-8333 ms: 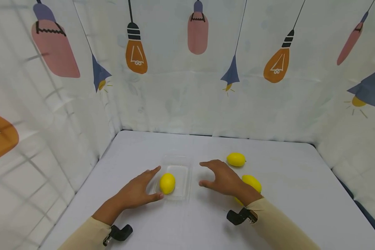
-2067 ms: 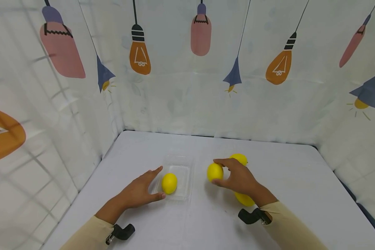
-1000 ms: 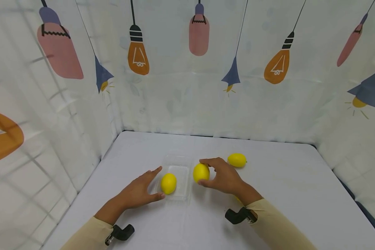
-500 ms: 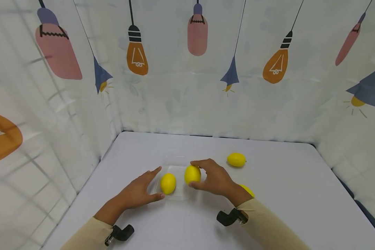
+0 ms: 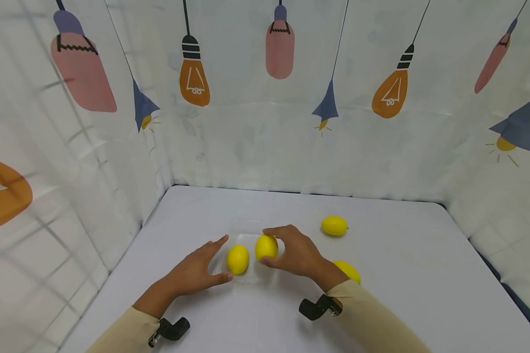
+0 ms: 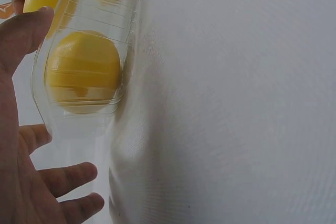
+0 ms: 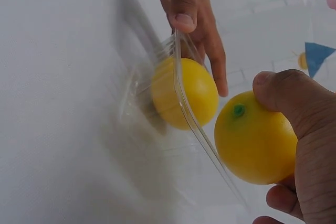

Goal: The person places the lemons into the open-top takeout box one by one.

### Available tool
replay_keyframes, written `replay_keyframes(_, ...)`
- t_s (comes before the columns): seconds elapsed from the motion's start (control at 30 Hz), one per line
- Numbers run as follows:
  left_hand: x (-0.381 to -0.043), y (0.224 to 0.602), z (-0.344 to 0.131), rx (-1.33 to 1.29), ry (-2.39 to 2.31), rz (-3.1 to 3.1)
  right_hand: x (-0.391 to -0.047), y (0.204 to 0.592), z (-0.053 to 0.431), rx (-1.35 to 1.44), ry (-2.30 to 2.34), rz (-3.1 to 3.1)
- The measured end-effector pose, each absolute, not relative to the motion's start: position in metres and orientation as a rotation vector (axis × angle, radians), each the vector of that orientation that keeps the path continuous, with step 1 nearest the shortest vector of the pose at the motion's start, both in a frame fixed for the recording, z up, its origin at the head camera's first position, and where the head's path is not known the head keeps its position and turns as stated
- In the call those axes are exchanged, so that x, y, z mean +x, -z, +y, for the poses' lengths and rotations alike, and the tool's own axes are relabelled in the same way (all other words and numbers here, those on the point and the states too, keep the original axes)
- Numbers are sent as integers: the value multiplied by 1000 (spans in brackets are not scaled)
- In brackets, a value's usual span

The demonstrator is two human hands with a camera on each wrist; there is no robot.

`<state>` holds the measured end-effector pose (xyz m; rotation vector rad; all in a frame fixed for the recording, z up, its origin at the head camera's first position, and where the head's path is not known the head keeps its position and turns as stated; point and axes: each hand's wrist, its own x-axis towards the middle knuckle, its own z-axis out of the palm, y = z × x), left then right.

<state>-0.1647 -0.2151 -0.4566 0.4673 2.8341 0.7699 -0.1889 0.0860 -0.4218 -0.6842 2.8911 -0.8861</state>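
A clear plastic tray stands on the table with one yellow lemon in its left half. My left hand is at the tray's left end, thumb and fingers spread, with fingertips at the rim. My right hand pinches a second lemon between thumb and fingers, over the tray's right half. In the right wrist view this held lemon, with a green stem spot, is level with the tray's rim. The left wrist view shows the first lemon through the tray's wall.
Two more lemons lie on the white table: one lemon farther back on the right, another lemon partly hidden behind the right forearm. A white curtain printed with lamps surrounds the table at the back and sides.
The right hand, spread and free of any lemon in the oldest frame, has picked one up from the right and carried it left over the tray. The left hand has stayed at the tray.
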Motion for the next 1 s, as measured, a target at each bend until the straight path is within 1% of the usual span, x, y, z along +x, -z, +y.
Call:
replay_keyframes(0.57,-166,459,-216,472,-760,2843,-190,429,68,-727,811,2880)
replay_keyframes(1.0,-166,460,-216,462,-766,2833,-190,439,65,-916,756,2950)
